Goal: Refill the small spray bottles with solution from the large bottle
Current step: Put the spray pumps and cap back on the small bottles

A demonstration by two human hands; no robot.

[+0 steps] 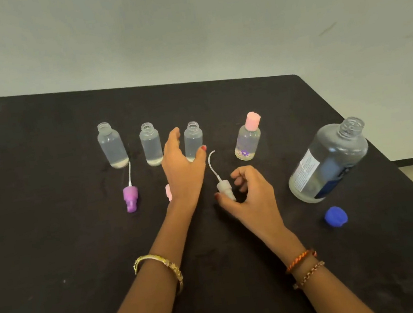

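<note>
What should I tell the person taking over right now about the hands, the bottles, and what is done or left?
Left hand: open, reaching at the third uncapped small bottle.
Right hand: fingers curled at the white sprayer on the table; grip unclear.
Three small bottles uncapped, liquid inside; pink-capped bottle closed.
Purple sprayer lies loose.
Large bottle open, blue cap beside it.
Left: fit the sprayers, recap the large bottle.

Black table (52, 229): bottles (150, 144), sprayers (130, 197), cap (335, 216)
</note>
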